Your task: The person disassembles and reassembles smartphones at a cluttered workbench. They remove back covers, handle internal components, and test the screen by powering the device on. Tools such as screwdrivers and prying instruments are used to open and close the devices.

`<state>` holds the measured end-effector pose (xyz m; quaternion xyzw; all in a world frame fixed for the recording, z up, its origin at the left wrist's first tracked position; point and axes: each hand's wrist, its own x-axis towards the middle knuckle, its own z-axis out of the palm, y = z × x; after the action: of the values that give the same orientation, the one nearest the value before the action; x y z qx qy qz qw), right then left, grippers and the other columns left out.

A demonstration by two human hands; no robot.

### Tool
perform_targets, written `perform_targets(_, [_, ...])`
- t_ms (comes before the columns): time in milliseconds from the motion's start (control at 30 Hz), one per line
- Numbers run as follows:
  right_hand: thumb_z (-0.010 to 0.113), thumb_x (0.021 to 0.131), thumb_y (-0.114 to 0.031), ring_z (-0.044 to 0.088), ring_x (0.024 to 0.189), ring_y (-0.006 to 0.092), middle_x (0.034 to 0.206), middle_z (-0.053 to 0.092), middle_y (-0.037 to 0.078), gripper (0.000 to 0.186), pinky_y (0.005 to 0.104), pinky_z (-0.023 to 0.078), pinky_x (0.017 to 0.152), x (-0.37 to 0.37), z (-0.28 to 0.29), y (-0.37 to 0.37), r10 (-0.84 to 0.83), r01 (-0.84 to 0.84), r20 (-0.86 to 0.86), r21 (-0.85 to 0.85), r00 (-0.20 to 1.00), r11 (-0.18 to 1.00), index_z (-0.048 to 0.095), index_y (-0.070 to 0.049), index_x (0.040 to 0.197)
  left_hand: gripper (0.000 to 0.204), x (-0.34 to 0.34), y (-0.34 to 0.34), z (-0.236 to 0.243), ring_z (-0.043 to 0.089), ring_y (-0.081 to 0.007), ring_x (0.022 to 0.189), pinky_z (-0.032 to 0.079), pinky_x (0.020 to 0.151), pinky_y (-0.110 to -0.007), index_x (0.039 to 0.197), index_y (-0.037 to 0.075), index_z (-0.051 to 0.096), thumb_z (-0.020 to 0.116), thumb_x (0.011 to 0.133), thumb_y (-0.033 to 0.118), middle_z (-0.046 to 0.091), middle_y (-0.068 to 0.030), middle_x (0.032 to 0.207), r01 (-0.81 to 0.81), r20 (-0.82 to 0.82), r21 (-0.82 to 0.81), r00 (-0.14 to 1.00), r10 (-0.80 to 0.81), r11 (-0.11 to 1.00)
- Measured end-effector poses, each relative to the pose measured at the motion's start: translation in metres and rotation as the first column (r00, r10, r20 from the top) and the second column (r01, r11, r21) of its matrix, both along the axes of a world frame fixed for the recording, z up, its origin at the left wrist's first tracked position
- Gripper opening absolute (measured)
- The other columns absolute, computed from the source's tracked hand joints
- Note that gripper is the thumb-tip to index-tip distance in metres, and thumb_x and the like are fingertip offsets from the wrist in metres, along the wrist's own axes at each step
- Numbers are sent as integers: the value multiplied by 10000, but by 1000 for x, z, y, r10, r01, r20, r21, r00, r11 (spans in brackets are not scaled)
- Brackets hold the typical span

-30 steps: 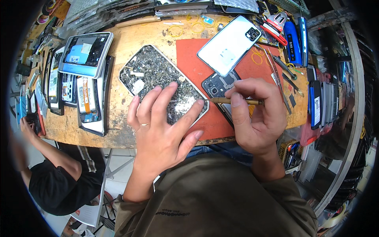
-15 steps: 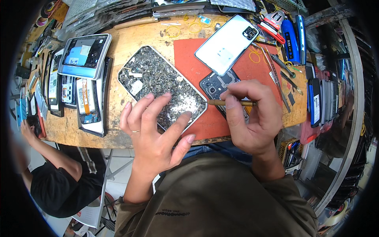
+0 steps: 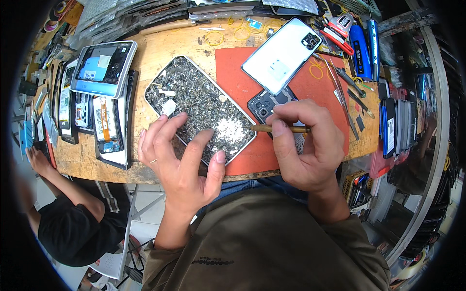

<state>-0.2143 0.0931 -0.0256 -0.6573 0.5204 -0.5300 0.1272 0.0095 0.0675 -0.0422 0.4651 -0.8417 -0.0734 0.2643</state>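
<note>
A shallow light-rimmed tray [image 3: 219,92] lies on the bench, filled with a heap of tiny dark and silvery screws [image 3: 196,89]. My left hand [image 3: 179,167] reaches over its near left side with fingers spread; a ring is on one finger. Between thumb and fingers of my right hand [image 3: 313,148] is a thin brass-coloured screwdriver [image 3: 264,128], held nearly level, its tip by the tray's right corner. An opened phone [image 3: 267,103] with its inner parts showing lies partly under my right hand. A pale phone back cover [image 3: 276,58] overlaps its far end.
An orange-red mat [image 3: 235,68] lies under the phone. Stacked disassembled phones [image 3: 104,72] stand at left. Tweezers [image 3: 338,89], a blue tool [image 3: 358,51] and a red-and-white tool [image 3: 337,36] lie at right. Another person's arm [image 3: 70,186] is at far left.
My left hand has drawn back to the left, its index finger lifting away from the bright patch of screws. My right hand has shifted slightly left with the screwdriver.
</note>
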Motion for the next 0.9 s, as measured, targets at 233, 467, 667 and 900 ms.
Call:
perform_targets(233, [683,928,149,707,830,188,980,732,151,242,302,563,745,-2,1,2,24,-23,-37,14,999,1000,662,85,1160,265,8,3,0,513,-370,1334,284,1178,-536,989,160,828,774,853,381,653,-117,1325,109,-9,-36,994,-109,993])
perform_targets(467, [719,851,177,714,720,257,867,708,162,274,335,561,624,2,-1,-3,8,-8,10,-28,1000,1000,680,82,1105,230,7,2,-2,527,-348,1316,302,1162,-525,952,176,837,771,850,371,655,-102,1319,95,-46,-36,994,-96,995])
perform_targets(667, [679,946,139,720,836,185,979,737,150,238,299,571,752,4,-1,0,30,-29,-22,44,999,999,658,76,1175,235,2,1,1,527,-342,1315,305,1160,-528,972,186,834,776,843,373,641,-98,1367,135,2,-40,991,-135,990])
perform_targets(900, [682,958,124,727,841,192,985,740,152,219,304,573,753,7,-3,-2,45,-44,-24,44,999,998,657,78,1171,184,9,2,-5,552,-335,1277,323,1148,-522,943,184,826,776,826,317,673,-74,1272,127,-89,-69,987,-133,989])
